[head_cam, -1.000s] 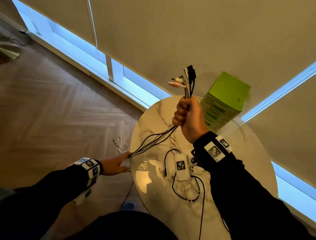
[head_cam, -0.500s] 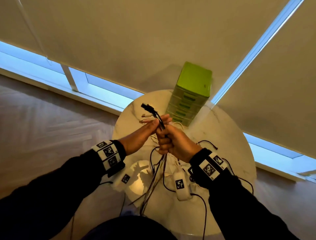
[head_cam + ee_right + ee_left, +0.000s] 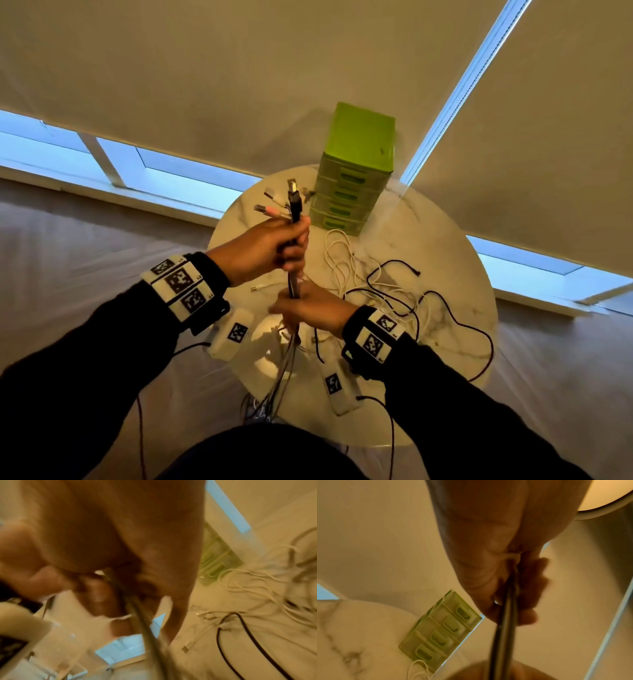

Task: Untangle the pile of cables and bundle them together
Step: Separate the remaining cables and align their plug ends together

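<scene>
A bundle of cables (image 3: 294, 219) stands upright over the round marble table (image 3: 438, 226), its plugs fanned out at the top. My left hand (image 3: 274, 243) grips the bundle just below the plugs. My right hand (image 3: 308, 308) is wrapped round the same bundle lower down, close to the tabletop. Below it the cable tails (image 3: 274, 394) hang past the table's near edge. The left wrist view shows the fingers (image 3: 530, 588) curled round the dark cables (image 3: 502, 642). The right wrist view is blurred, with the cables (image 3: 137, 608) running through that hand.
A green drawer unit (image 3: 352, 171) stands at the table's back edge. Loose white cables (image 3: 339, 260) and black cables (image 3: 394, 270) lie tangled on the right half of the table. Two white tagged boxes (image 3: 233, 332) hang by my wrists. Window blinds close off the back.
A second ago my right hand held the bundle high while my left was low at the table edge. My left hand has taken the plug end, and my right has slid down.
</scene>
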Available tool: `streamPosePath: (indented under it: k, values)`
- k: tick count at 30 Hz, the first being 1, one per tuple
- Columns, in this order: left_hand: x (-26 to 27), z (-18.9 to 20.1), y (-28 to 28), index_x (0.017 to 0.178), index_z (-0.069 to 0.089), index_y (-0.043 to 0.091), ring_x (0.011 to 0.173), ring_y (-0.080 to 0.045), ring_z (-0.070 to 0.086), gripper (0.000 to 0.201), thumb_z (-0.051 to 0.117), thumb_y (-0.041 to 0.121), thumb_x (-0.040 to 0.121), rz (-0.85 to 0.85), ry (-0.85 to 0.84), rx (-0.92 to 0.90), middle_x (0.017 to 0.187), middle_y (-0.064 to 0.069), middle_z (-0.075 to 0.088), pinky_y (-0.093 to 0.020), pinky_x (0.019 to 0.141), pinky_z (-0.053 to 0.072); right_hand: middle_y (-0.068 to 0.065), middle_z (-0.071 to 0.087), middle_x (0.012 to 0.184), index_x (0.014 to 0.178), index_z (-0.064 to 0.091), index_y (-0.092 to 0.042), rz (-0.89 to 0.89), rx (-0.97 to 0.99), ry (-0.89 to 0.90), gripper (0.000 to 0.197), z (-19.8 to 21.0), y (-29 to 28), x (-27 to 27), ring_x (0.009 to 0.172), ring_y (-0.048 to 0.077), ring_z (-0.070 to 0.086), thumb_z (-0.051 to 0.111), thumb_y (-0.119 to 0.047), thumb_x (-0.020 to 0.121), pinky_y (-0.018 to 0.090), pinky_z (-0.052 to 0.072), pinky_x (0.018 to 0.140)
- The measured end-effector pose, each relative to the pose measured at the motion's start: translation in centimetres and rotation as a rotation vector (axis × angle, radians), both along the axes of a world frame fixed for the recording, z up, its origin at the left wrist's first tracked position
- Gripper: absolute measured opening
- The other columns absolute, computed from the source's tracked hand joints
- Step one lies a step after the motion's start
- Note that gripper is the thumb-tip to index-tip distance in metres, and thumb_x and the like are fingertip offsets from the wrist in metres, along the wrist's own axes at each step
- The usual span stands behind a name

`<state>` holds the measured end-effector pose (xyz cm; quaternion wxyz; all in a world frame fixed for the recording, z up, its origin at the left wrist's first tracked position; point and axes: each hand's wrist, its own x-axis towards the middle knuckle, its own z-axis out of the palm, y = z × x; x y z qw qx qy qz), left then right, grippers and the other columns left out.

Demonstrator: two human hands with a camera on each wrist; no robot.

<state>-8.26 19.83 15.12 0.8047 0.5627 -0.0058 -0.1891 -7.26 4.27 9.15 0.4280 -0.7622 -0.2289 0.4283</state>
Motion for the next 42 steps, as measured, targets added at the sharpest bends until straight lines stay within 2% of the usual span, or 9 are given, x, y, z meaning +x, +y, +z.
streamPosePath:
  k: [2,4,8,11,13,18,34,38,42]
  values:
    - [0.4,-1.0,0.8,0.076,0.043,0.016,0.051,-0.012,0.029,0.034,0.042,0.033,0.105,0.199,0.050,-0.040,0.060,0.004,0.028,-0.032,0.064,0.036,0.005,0.054,0.062,0.060,0.045,-0.019,0.007,-0.154,-0.400,0.036,-0.6,1.2,0.6,0.064,0.024,0.056,0.057,-0.031,0.092,0.044,0.050,0.067]
    - [0.8,-1.9,1.6,0.075,0.041,0.017,0.050,-0.010,0.025,0.036,0.038,0.031,0.108,0.353,0.047,-0.028,0.058,0.006,0.026,-0.031,0.060,0.032,0.002,0.056,0.070,0.069,0.045,-0.022,0.040,-0.184,-0.532,0.031,-1.2,2.3,0.8,0.070,0.024,0.057,0.057,-0.044,0.088,0.046,0.050,0.069]
    - [0.7,-3.8,2.9,0.075,0.037,0.019,0.050,-0.009,0.021,0.037,0.036,0.031,0.110,0.469,0.039,0.110,0.056,0.010,0.026,-0.027,0.053,0.024,-0.003,0.067,0.112,0.110,0.060,-0.025,0.179,-0.061,-0.119,0.040,-3.1,3.1,1.0,0.105,0.015,0.063,0.066,-0.056,0.085,0.038,0.051,0.096]
    - [0.4,-4.7,3.7,0.076,0.037,0.020,0.049,-0.008,0.021,0.035,0.036,0.031,0.110,0.509,0.068,0.134,0.056,0.011,0.027,-0.025,0.051,0.021,0.001,0.068,0.119,0.120,0.064,-0.019,-0.035,0.092,0.239,0.038,-4.3,3.1,1.8,0.121,0.020,0.060,0.050,-0.047,0.098,0.041,0.045,0.106]
    - [0.4,-5.3,4.1,0.076,0.036,0.021,0.048,-0.007,0.020,0.034,0.037,0.031,0.110,0.537,0.103,0.125,0.056,0.011,0.026,-0.025,0.050,0.018,0.009,0.069,0.119,0.120,0.066,-0.008,-0.226,0.099,0.299,0.038,-5.7,3.3,3.2,0.118,0.023,0.062,0.042,-0.034,0.104,0.038,0.047,0.099]
    - [-0.1,-6.9,4.2,0.074,0.032,0.025,0.051,-0.009,0.015,0.036,0.036,0.032,0.109,0.509,0.165,0.130,0.059,0.010,0.021,-0.030,0.054,0.013,0.016,0.066,0.115,0.112,0.063,-0.006,-0.205,-0.349,-0.244,0.026,-11.1,2.3,8.3,0.108,0.032,0.060,0.049,-0.024,0.101,0.030,0.037,0.076]
    - [-0.7,-9.8,3.0,0.073,0.032,0.023,0.054,-0.008,0.019,0.038,0.035,0.033,0.109,0.458,0.258,0.181,0.060,0.011,0.026,-0.028,0.055,0.017,0.015,0.049,0.128,0.121,0.051,-0.008,0.257,-0.652,-0.619,0.028,-15.5,1.3,10.2,0.120,0.036,0.050,0.055,-0.022,0.097,0.044,0.044,0.093]
    - [-0.6,-10.3,2.4,0.074,0.031,0.023,0.055,-0.008,0.020,0.037,0.035,0.032,0.110,0.461,0.243,0.206,0.060,0.011,0.028,-0.030,0.057,0.017,0.002,0.070,0.099,0.104,0.047,-0.023,-0.037,-0.313,-0.585,0.010,-12.4,0.1,12.1,0.097,0.032,0.064,0.041,-0.031,0.101,0.046,0.044,0.088]
    - [-0.3,-10.5,1.1,0.076,0.032,0.022,0.057,-0.009,0.019,0.035,0.033,0.032,0.110,0.465,0.210,0.203,0.060,0.012,0.029,-0.031,0.058,0.014,0.000,0.058,0.074,0.101,0.044,-0.021,-0.409,0.256,-0.377,0.009,-5.0,-0.4,13.5,0.069,0.018,0.060,0.040,-0.015,0.107,0.044,0.052,0.076]
